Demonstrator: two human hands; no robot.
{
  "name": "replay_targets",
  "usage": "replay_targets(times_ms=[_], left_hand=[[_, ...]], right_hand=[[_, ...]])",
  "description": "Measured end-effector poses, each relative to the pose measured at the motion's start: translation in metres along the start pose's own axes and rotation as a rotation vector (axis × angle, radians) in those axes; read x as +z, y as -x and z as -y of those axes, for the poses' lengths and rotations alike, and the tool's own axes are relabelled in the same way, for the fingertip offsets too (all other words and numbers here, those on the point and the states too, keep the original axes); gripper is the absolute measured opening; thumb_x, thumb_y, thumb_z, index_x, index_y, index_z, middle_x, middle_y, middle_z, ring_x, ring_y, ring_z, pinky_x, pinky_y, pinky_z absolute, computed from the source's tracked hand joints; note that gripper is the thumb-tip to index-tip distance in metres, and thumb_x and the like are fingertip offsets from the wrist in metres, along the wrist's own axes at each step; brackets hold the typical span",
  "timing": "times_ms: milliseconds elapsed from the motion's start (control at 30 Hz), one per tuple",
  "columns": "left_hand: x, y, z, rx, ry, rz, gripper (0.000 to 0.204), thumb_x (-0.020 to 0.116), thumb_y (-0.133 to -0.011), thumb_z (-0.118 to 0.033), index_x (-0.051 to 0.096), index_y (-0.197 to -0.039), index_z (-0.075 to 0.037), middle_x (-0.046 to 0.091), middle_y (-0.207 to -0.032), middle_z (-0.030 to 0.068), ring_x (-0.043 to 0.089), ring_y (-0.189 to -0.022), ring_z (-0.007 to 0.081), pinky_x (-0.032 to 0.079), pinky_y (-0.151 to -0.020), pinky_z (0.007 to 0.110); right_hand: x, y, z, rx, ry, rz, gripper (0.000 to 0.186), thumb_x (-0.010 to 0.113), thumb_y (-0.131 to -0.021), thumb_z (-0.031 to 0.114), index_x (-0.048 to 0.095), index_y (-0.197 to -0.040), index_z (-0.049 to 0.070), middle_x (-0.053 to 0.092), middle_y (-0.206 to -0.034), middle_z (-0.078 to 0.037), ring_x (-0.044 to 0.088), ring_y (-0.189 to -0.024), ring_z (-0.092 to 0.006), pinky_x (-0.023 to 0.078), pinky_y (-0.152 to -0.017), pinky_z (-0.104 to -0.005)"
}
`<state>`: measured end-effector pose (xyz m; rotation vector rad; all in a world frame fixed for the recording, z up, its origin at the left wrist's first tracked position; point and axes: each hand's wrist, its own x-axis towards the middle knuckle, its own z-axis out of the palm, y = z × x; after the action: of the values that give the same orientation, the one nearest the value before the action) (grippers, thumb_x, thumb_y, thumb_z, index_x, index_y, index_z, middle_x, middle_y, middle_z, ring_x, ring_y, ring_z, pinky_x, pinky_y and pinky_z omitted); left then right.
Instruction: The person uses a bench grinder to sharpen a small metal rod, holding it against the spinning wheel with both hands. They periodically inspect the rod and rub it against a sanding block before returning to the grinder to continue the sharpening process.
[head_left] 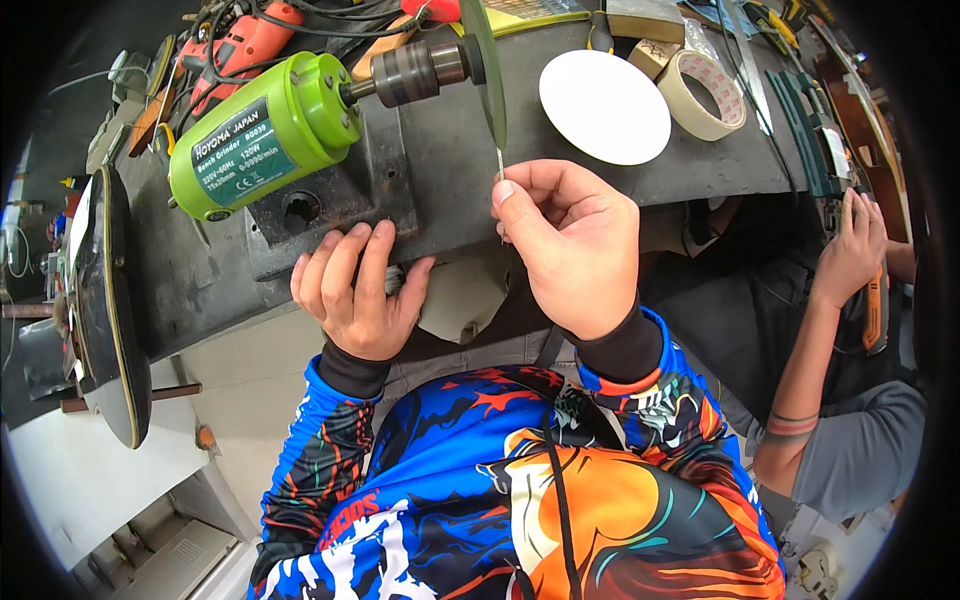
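From the head camera: my right hand (565, 245) pinches a thin metal pin (500, 163) between thumb and forefinger, fingers closed tight on its lower end. The pin stands nearly upright, its long axis pointing straight up out of my grip, its free tip just beside the lower rim of the grinding disc (485, 65), apparently touching it. The disc is edge-on to me, mounted on the green bench grinder (265, 130). My left hand (355, 290) holds nothing; its curled fingers rest on the grinder's dark base (330, 205), below and left of the disc. My right hand is far nearer the disc.
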<state>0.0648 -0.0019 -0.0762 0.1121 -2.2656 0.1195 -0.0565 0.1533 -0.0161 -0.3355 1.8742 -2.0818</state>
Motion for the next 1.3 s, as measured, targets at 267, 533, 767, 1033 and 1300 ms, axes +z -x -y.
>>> replay_targets(times_ms=[267,533,767,1033,1300], left_hand=[[0.002,0.001,0.0003,0.004,-0.001,-0.011,0.056,0.082,-0.07,-0.029,0.064,-0.119,-0.007,0.056,-0.119,0.0068,0.05,-0.113,0.027,0.035,-0.1,0.042],[0.0038,0.0016,0.0013,-0.035,0.015,-0.028,0.054,0.082,-0.07,-0.036,0.067,-0.117,-0.014,0.056,-0.118,0.0012,0.05,-0.112,0.0215,0.033,-0.1,0.039],[0.0038,0.0021,0.001,-0.04,0.007,-0.022,0.053,0.082,-0.07,-0.036,0.068,-0.116,-0.015,0.055,-0.119,0.0009,0.05,-0.112,0.0215,0.033,-0.1,0.039],[0.0021,0.0013,0.0001,-0.018,0.022,-0.006,0.057,0.083,-0.069,-0.027,0.064,-0.119,-0.007,0.056,-0.12,0.0072,0.05,-0.113,0.0271,0.033,-0.101,0.042],[0.0025,0.0021,0.0003,-0.02,0.025,-0.009,0.059,0.084,-0.067,-0.027,0.064,-0.119,-0.007,0.055,-0.12,0.0069,0.05,-0.113,0.0269,0.033,-0.101,0.043]], right_hand=[[0.0003,-0.0011,-0.0024,-0.021,0.026,0.007,0.016,0.066,-0.087,0.009,0.067,-0.092,-0.006,0.067,-0.075,-0.004,0.059,-0.065,-0.0055,0.049,-0.06,-0.0205],[-0.0027,-0.0011,0.0,-0.005,0.029,0.048,0.017,0.066,-0.09,0.009,0.066,-0.097,-0.006,0.066,-0.079,-0.005,0.06,-0.067,-0.0077,0.05,-0.064,-0.0206],[-0.0011,-0.0018,0.0004,-0.002,0.024,0.033,0.017,0.066,-0.089,0.009,0.066,-0.095,-0.007,0.066,-0.077,-0.004,0.059,-0.066,-0.0067,0.049,-0.062,-0.0205],[-0.0008,-0.0037,-0.0028,-0.024,0.008,0.023,0.017,0.065,-0.088,0.008,0.067,-0.093,-0.007,0.066,-0.074,-0.003,0.056,-0.064,-0.0043,0.046,-0.058,-0.0199],[0.0002,-0.0039,-0.0023,-0.02,-0.008,0.025,0.016,0.065,-0.088,0.008,0.067,-0.093,-0.007,0.065,-0.074,-0.002,0.056,-0.064,-0.0039,0.045,-0.058,-0.0193]])
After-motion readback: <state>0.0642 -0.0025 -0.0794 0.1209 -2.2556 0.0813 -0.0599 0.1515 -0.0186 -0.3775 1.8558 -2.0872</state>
